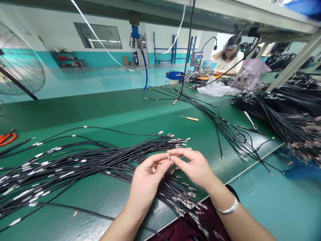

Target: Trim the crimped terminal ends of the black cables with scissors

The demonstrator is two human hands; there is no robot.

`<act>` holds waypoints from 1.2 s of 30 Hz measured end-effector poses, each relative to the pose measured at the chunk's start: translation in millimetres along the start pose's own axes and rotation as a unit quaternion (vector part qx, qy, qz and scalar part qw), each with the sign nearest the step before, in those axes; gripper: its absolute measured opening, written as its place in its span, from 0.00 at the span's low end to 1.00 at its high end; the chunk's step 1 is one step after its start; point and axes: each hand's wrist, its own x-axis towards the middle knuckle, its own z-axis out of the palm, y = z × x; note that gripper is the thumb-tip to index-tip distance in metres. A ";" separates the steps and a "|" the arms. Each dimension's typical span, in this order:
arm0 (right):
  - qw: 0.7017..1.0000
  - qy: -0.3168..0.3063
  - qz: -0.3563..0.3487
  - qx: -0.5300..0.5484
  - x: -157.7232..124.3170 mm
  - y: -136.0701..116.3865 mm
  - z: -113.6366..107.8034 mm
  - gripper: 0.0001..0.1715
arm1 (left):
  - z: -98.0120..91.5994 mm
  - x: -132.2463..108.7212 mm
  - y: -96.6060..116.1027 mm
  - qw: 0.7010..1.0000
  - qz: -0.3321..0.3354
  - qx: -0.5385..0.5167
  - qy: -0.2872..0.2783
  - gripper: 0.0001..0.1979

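My left hand is closed in a pinch, its thumb and forefinger meeting the fingertips of my right hand. Between the fingertips sits a tiny white piece, too small to name. Another small white piece shows at the curled fingers of my left hand. My right hand is pinched as well, with a silver bracelet on its wrist. Beneath both hands lies a bundle of black cables, with white labels along them and metal connectors at their ends near my lap. My hands hide part of this bundle.
Across the green table lie a yellow-handled pick and more black cables. A thick cable pile fills the right side. Orange-handled pliers or scissors rest at far left. A black cable hangs from above. A co-worker sits beyond.
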 end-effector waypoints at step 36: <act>0.991 0.088 0.076 0.061 -15.0 9.3 8.9 0.06 | -0.8 0.3 11.2 0.976 -0.052 -0.208 -0.024 0.18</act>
